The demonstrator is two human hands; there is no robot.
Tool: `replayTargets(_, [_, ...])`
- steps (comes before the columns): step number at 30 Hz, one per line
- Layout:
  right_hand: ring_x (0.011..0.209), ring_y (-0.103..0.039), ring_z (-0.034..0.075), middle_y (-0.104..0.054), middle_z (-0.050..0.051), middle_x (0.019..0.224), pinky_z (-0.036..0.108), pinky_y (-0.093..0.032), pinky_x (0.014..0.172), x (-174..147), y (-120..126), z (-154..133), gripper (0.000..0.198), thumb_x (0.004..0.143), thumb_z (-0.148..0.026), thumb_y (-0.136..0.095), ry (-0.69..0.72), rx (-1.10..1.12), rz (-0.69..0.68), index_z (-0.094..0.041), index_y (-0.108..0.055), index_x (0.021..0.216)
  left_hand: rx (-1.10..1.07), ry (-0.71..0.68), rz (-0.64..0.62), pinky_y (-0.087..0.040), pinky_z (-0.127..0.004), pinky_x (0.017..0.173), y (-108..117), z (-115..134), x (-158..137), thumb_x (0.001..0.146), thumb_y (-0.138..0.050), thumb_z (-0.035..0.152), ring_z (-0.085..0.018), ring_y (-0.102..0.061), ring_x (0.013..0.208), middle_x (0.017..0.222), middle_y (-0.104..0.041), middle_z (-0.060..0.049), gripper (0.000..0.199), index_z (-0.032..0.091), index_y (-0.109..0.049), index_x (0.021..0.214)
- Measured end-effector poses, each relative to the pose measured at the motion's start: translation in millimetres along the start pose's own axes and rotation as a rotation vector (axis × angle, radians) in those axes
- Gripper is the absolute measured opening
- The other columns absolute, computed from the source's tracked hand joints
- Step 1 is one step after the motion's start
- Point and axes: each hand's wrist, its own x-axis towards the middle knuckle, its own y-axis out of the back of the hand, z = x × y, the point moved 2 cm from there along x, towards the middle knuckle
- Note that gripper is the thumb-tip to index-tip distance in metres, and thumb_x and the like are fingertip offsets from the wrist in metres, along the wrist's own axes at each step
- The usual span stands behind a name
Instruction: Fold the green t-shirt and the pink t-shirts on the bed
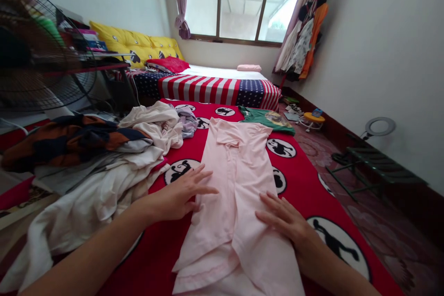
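Observation:
A pale pink shirt (pixel 222 203) lies lengthwise on the red patterned blanket (pixel 187 148), its two sides folded in toward the middle and a sleeve laid across near the far end. Its near end is loose and creased. My left hand (pixel 183 192) is at the left edge of the shirt, fingers spread, the fingertips over the cloth. On the right side, my right hand (pixel 284 219) rests on the fabric with its fingers stretched out. Neither hand grips the cloth.
A heap of crumpled clothes (pixel 90 189) covers the left side. A green shirt (pixel 268 119) lies beyond the pink one. A fan (pixel 38 55) stands at far left, a dark green folding stool (pixel 385 166) at right. Behind is a bed with a striped cover (pixel 208 89).

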Motion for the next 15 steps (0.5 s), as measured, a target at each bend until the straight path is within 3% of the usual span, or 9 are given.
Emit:
replayTargets(4, [0.143,-0.032,0.03,-0.044,0.009,0.15,0.058,-0.023,0.115,9,4,-9,0.045,0.089,-0.041,-0.059,0.02,0.072,-0.009,-0.035,-0.057,0.134,-0.099,0.003,-0.04,-0.019,-0.057,0.116,-2,10,-11,0.076,-0.065,0.005,-0.032,-0.017,0.148,0.156,-0.034,-0.001,0.066,0.042,-0.058,0.13])
replayTargets(10, [0.143,-0.031,0.028,-0.044,0.007,0.15,0.06,-0.017,0.116,5,11,-11,0.048,0.094,-0.038,-0.048,-0.006,0.152,-0.114,-0.036,-0.047,0.142,-0.193,-0.007,-0.113,-0.021,-0.056,0.116,5,16,-28,0.068,-0.058,-0.007,-0.031,-0.016,0.148,0.158,-0.029,0.001,0.077,0.042,-0.06,0.128])
replayTargets(15, [0.141,-0.037,0.028,-0.047,0.007,0.148,0.06,-0.02,0.115,6,8,-10,0.046,0.094,-0.038,-0.048,-0.022,0.182,-0.098,-0.035,-0.05,0.14,-0.148,-0.002,-0.094,-0.018,-0.059,0.116,-7,17,-29,0.07,-0.066,0.003,-0.034,-0.015,0.148,0.158,-0.028,0.001,0.065,0.043,-0.066,0.12])
